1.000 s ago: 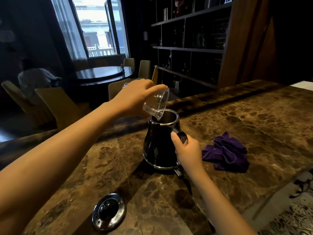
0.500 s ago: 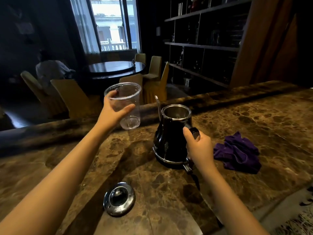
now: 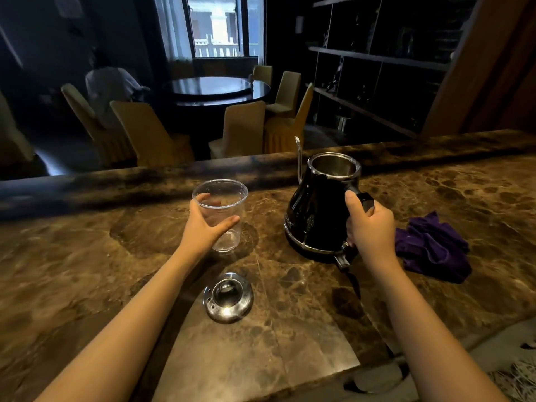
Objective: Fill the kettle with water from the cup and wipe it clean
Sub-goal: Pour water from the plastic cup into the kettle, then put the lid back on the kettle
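A black gooseneck kettle (image 3: 313, 216) with a steel rim stands lidless on the brown marble counter (image 3: 290, 329). My right hand (image 3: 369, 227) grips its handle. Left of it, a clear plastic cup (image 3: 224, 198) stands upright with its base at the counter, and it looks empty. My left hand (image 3: 203, 227) is wrapped around the cup. The kettle's shiny lid (image 3: 228, 297) lies on the counter near me. A crumpled purple cloth (image 3: 432, 248) lies right of the kettle.
A raised ledge (image 3: 145, 181) runs along the counter's far edge. Beyond it are a round dark table (image 3: 214, 88), several covered chairs, a person seated at the far left and dark shelves on the right. The counter's near edge drops to a patterned floor at the lower right.
My left hand tipped the cup over the kettle's mouth, then swung it away to the left, turned it upright and lowered it to the counter. My right hand stayed on the handle.
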Tool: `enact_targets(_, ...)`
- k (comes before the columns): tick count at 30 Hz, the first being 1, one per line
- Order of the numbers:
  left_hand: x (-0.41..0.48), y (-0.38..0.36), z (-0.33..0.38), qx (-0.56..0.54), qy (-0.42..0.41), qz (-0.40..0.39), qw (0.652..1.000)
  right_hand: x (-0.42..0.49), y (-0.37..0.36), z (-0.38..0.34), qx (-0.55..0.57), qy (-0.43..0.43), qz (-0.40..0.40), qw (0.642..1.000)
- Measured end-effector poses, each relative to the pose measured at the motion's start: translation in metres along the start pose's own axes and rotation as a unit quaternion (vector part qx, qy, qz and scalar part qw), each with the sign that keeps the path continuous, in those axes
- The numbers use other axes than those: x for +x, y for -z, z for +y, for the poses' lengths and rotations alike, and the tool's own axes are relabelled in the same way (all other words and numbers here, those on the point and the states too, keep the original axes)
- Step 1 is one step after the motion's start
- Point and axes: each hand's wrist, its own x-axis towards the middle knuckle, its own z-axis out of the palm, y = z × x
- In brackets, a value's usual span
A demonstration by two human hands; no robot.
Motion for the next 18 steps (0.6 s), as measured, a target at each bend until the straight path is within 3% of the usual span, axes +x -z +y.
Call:
enact_targets(13, -0.018, 0.009, 0.004, 0.040, 0.009, -0.053, 0.998, -0.001, 0.003, 0.000, -0.002, -0.003, -0.016, 1.000)
enact_targets(16, -0.049, 0.019, 0.006, 0.153, 0.027, -0.002, 0.988, -0.001, 0.002, 0.000, -0.002, -0.004, -0.017, 1.000)
enact_targets(18, -0.079, 0.023, 0.005, 0.233, 0.023, -0.033, 0.972, -0.001, 0.002, 0.000, -0.001, -0.002, -0.016, 1.000)
